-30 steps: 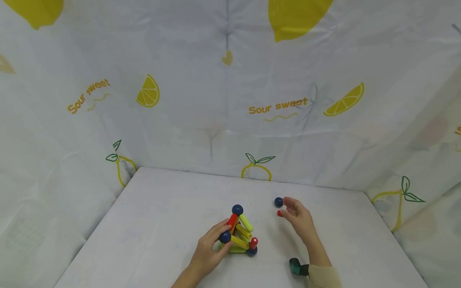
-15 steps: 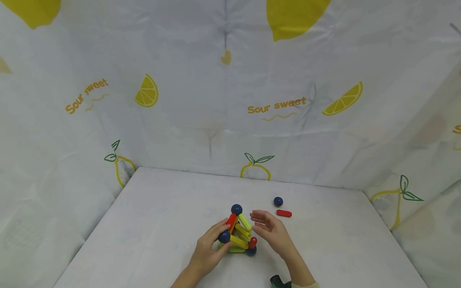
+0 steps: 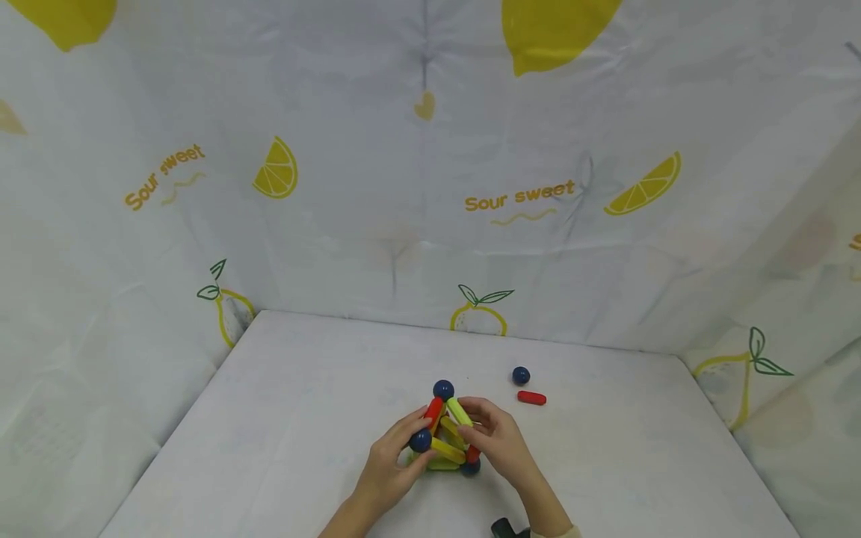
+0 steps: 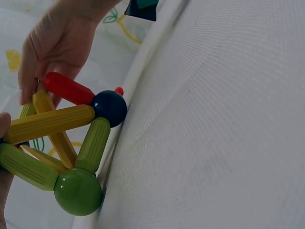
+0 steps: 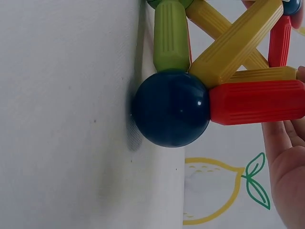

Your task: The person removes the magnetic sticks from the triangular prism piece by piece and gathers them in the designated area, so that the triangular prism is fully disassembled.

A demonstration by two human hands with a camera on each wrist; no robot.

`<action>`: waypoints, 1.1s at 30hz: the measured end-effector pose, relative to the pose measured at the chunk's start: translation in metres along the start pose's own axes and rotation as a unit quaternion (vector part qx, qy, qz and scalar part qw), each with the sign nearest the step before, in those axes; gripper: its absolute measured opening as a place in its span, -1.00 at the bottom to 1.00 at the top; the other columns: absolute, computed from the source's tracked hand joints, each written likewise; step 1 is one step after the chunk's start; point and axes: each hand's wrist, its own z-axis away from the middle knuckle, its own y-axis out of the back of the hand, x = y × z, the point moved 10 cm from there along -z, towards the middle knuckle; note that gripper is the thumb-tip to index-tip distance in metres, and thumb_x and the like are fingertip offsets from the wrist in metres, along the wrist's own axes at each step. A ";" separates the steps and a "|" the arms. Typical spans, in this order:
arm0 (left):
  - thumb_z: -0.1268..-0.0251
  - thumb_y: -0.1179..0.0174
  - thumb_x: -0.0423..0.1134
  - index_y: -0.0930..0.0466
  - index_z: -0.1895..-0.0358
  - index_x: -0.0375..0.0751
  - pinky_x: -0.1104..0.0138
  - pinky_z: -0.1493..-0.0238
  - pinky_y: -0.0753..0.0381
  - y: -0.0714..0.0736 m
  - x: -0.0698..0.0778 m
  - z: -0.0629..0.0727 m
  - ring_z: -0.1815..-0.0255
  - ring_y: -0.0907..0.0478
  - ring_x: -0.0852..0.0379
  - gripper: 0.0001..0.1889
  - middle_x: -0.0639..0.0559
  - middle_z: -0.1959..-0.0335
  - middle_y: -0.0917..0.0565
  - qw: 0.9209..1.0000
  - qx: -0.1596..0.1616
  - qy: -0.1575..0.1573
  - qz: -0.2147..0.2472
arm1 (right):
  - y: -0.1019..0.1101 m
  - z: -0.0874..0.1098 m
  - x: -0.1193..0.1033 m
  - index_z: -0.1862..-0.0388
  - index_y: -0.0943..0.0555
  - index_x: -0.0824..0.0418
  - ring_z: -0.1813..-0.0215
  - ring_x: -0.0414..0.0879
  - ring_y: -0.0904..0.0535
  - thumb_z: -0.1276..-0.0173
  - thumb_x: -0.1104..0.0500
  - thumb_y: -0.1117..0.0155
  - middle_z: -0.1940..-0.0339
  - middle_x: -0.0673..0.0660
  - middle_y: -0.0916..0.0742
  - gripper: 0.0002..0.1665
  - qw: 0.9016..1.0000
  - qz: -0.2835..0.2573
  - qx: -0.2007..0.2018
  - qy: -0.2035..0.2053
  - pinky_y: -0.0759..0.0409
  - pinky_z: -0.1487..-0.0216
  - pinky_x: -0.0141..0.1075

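A frame of magnetic building sticks and balls (image 3: 448, 451) stands on the white table, with yellow, red and light green sticks. My left hand (image 3: 386, 459) grips its left side, by a blue ball (image 3: 420, 441) and a red stick (image 3: 433, 411). On its right side, my right hand (image 3: 501, 441) pinches a light green stick (image 3: 460, 412) sloping down from the top blue ball (image 3: 443, 390). Lower down, a red stick (image 5: 257, 101) is joined to a blue ball (image 5: 171, 109) at the base. A green ball (image 4: 78, 192) forms another corner. The right fingertips are partly hidden.
Behind and right of the frame lie a loose blue ball (image 3: 521, 376) and a loose red stick (image 3: 531, 398). A lemon-print cloth (image 3: 363, 224) hangs behind the table's far edge. A dark green strap (image 3: 504, 528) shows at the right wrist.
My right hand has left the loose red stick and blue ball, moving left and nearer to the frame, and now pinches its light green stick. My left hand keeps its grip in place.
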 end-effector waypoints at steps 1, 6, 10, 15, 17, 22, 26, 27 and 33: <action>-0.02 -0.36 -0.47 -0.45 -0.17 -0.24 0.42 -0.09 -0.58 0.000 0.000 0.000 -0.21 -0.51 -0.04 -0.44 -0.22 -0.23 -0.49 1.000 0.000 0.000 -0.002 | 0.000 0.000 0.000 -0.12 -0.51 0.32 -0.07 0.04 -0.60 -0.27 0.22 -0.29 -0.06 0.23 -0.65 -0.56 1.000 0.000 0.001 -0.003 -0.65 -0.02 -0.37; -0.05 -0.36 -0.43 -0.47 -0.17 -0.20 0.44 -0.13 -0.54 0.000 -0.003 0.000 -0.22 -0.50 -0.04 -0.46 -0.16 -0.25 -0.49 1.000 -0.004 0.023 -0.001 | 0.002 0.000 0.001 -0.12 -0.53 0.29 -0.06 0.02 -0.60 -0.28 0.22 -0.29 -0.06 0.21 -0.66 -0.57 1.000 0.005 0.003 -0.005 -0.66 -0.01 -0.37; -0.06 -0.36 -0.40 -0.48 -0.17 -0.18 0.46 -0.14 -0.52 0.000 -0.004 0.000 -0.23 -0.49 -0.03 -0.47 -0.13 -0.26 -0.49 1.000 -0.006 0.030 -0.001 | 0.005 0.001 0.000 -0.14 -0.54 0.28 -0.08 0.03 -0.60 -0.31 0.23 -0.25 -0.09 0.21 -0.65 -0.58 1.000 0.014 0.002 0.003 -0.66 -0.01 -0.37; -0.05 -0.36 -0.42 -0.46 -0.17 -0.21 0.47 -0.13 -0.53 -0.001 -0.002 0.001 -0.21 -0.51 -0.05 -0.46 -0.21 -0.23 -0.50 1.000 0.000 0.002 -0.015 | 0.005 0.001 -0.002 -0.15 -0.53 0.30 -0.10 0.09 -0.59 -0.32 0.26 -0.23 -0.12 0.26 -0.63 -0.58 1.000 0.019 -0.013 0.010 -0.66 0.00 -0.38; -0.05 -0.36 -0.43 -0.46 -0.18 -0.22 0.47 -0.12 -0.54 -0.001 -0.002 0.001 -0.20 -0.52 -0.04 -0.45 -0.23 -0.22 -0.50 1.000 0.002 -0.005 -0.018 | 0.006 0.000 -0.002 -0.16 -0.53 0.29 -0.09 0.09 -0.60 -0.32 0.26 -0.22 -0.13 0.27 -0.63 -0.58 0.999 0.022 -0.021 0.013 -0.66 0.01 -0.40; -0.06 -0.36 -0.42 -0.45 -0.18 -0.20 0.44 -0.13 -0.55 -0.001 -0.002 0.001 -0.21 -0.51 -0.03 -0.45 -0.23 -0.23 -0.49 1.000 0.000 -0.004 -0.020 | 0.008 -0.004 -0.002 -0.17 -0.54 0.24 -0.07 0.00 -0.59 -0.32 0.26 -0.23 -0.13 0.23 -0.63 -0.58 0.998 0.040 -0.041 0.031 -0.64 -0.01 -0.44; -0.08 -0.35 -0.40 -0.45 -0.18 -0.20 0.43 -0.13 -0.55 -0.001 -0.002 0.001 -0.21 -0.51 -0.03 -0.46 -0.22 -0.23 -0.49 1.000 -0.001 -0.004 -0.022 | 0.011 -0.006 -0.004 -0.16 -0.55 0.22 -0.02 -0.15 -0.58 -0.33 0.22 -0.23 -0.11 0.21 -0.65 -0.59 0.996 0.053 -0.056 0.053 -0.62 -0.02 -0.48; -0.08 -0.35 -0.40 -0.45 -0.18 -0.20 0.44 -0.13 -0.55 -0.001 -0.002 0.001 -0.21 -0.51 -0.03 -0.47 -0.21 -0.23 -0.49 1.000 0.000 -0.004 -0.023 | 0.012 -0.006 -0.004 -0.15 -0.56 0.23 -0.01 -0.18 -0.58 -0.34 0.21 -0.23 -0.11 0.21 -0.65 -0.60 0.995 0.052 -0.060 0.057 -0.60 -0.02 -0.50; -0.09 -0.35 -0.39 -0.46 -0.17 -0.21 0.47 -0.14 -0.52 -0.001 -0.003 0.001 -0.21 -0.52 -0.03 -0.48 -0.21 -0.23 -0.50 1.000 0.002 -0.003 -0.021 | 0.011 -0.008 0.001 -0.12 -0.54 0.36 -0.10 -0.05 -0.57 -0.37 0.16 -0.20 -0.12 0.32 -0.62 -0.59 0.995 0.007 -0.090 0.052 -0.57 -0.09 -0.49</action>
